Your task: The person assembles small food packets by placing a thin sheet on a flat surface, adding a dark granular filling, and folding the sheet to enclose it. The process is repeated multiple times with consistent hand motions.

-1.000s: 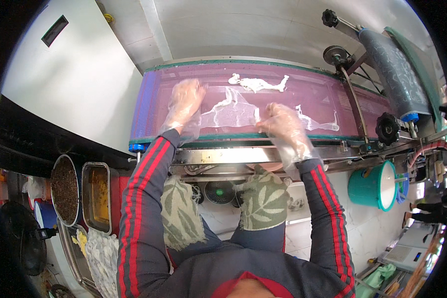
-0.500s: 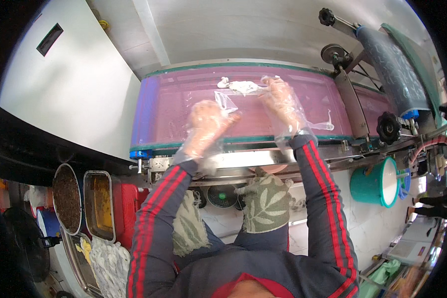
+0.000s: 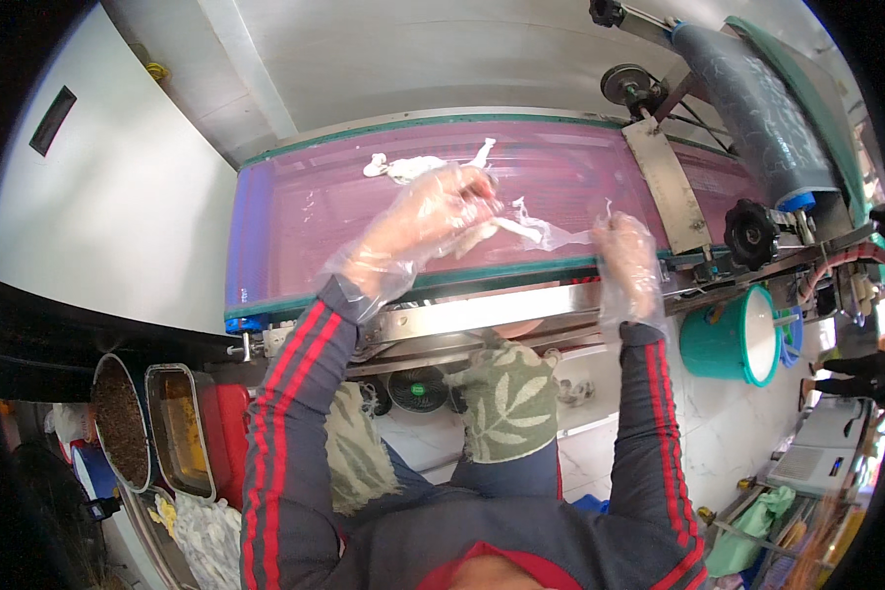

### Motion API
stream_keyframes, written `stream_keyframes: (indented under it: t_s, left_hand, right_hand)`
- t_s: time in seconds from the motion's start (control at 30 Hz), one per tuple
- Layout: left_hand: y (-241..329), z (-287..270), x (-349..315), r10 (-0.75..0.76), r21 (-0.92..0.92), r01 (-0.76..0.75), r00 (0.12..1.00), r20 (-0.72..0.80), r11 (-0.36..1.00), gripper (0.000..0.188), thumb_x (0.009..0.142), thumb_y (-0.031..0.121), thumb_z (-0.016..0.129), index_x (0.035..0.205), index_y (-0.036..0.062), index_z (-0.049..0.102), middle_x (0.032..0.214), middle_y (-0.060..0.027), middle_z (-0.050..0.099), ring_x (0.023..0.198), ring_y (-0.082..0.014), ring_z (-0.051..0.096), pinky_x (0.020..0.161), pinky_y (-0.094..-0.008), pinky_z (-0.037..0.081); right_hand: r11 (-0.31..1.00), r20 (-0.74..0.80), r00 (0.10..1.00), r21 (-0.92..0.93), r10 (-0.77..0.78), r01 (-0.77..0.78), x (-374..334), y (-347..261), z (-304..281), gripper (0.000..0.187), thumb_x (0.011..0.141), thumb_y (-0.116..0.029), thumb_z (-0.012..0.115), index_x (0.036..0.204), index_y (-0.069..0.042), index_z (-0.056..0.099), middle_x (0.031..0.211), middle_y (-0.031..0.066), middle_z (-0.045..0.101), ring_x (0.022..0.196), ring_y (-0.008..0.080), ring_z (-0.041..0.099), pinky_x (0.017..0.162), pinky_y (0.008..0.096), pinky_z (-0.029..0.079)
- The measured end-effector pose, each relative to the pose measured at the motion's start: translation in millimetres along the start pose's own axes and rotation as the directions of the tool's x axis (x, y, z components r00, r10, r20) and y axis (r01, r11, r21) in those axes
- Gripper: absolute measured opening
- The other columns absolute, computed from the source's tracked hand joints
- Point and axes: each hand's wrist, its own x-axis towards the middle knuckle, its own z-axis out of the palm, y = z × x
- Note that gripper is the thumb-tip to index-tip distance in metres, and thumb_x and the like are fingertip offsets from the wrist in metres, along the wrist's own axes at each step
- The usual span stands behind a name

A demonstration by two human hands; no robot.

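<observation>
A pale, stretchy strip that looks like dough (image 3: 527, 230) hangs between my two hands, thin and translucent toward its right end. My left hand (image 3: 425, 218), in a clear plastic glove, has its fingers curled around the thicker left end. At the right end, my gloved right hand (image 3: 629, 258) pinches the thin part, its fingertips partly blurred. Both hands are over the pink conveyor belt (image 3: 305, 211). Just beyond my left hand, a white dough piece (image 3: 411, 169) lies on the belt, with a narrow tail pointing right.
A metal crossbar (image 3: 667, 187) spans the belt at the right, beside a dark roller (image 3: 755, 108) and a black knob (image 3: 752, 236). Below right stands a teal bucket (image 3: 718, 337). Filled metal containers (image 3: 184, 433) are at lower left; a white cabinet (image 3: 98, 197) stands left.
My right hand has left the white piece and moved right and nearer me. My left hand has moved slightly right and farther away. The strip now stretches between both hands.
</observation>
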Motion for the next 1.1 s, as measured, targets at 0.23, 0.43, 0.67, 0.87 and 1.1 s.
stream_keyframes:
  t_s: [0.23,0.43,0.67,0.87,1.1]
  left_hand:
    - [-52,-77,18,0.177,0.812,0.211,0.917,-0.357,0.544,0.031,0.093,0.033,0.067,0.102,0.0037,0.073,0.105,-0.0217,0.071,0.104,-0.0391,0.067,0.092,-0.0483,0.051]
    - [-48,-49,-1,-0.005,0.784,0.082,0.995,-0.1,0.616,0.032,0.096,0.034,0.062,0.098,0.0023,0.068,0.099,-0.0222,0.068,0.099,-0.0427,0.064,0.087,-0.0518,0.05]
    - [-23,-24,-39,-0.01,0.749,0.083,0.995,-0.101,0.657,0.026,0.096,0.028,0.062,0.108,0.0049,0.067,0.099,-0.022,0.067,0.095,-0.0429,0.064,0.082,-0.052,0.05]
    - [-19,-42,-67,0.005,0.774,0.096,0.992,-0.127,0.626,0.025,0.094,0.027,0.065,0.107,0.007,0.071,0.096,-0.0198,0.068,0.097,-0.04,0.065,0.083,-0.0507,0.05]
    - [-1,-41,-80,-0.103,0.749,0.234,0.97,-0.218,0.62,0.027,0.092,0.027,0.067,0.108,0.0069,0.073,0.092,-0.019,0.067,0.092,-0.0401,0.065,0.082,-0.0512,0.049]
  right_hand:
    - [0.602,0.214,0.926,0.798,-0.31,0.017,-2,-97,36,0.033,0.095,-0.028,0.067,0.113,-0.001,0.071,0.106,0.0187,0.072,0.096,0.0394,0.068,0.087,0.0459,0.054]
    - [0.839,-0.147,0.979,0.506,-0.144,0.199,27,-100,18,0.04,0.095,-0.029,0.072,0.126,-0.004,0.066,0.115,0.0183,0.07,0.101,0.0301,0.068,0.088,0.0395,0.054]
    - [0.996,0.092,0.992,0.009,0.086,-0.087,14,-80,34,0.04,0.101,-0.039,0.058,0.111,-0.001,0.066,0.112,0.0229,0.069,0.109,0.0406,0.066,0.096,0.0515,0.052]
    - [0.694,0.037,0.945,0.688,-0.325,0.212,-1,-129,60,0.038,0.098,-0.028,0.066,0.13,-0.008,0.065,0.125,0.0169,0.068,0.116,0.034,0.064,0.101,0.0439,0.053]
    - [0.881,-0.374,0.919,-0.467,-0.123,-0.072,52,41,-18,0.036,0.092,-0.036,0.067,0.116,-0.012,0.075,0.142,0.0194,0.058,0.13,0.0361,0.056,0.099,0.0524,0.053]
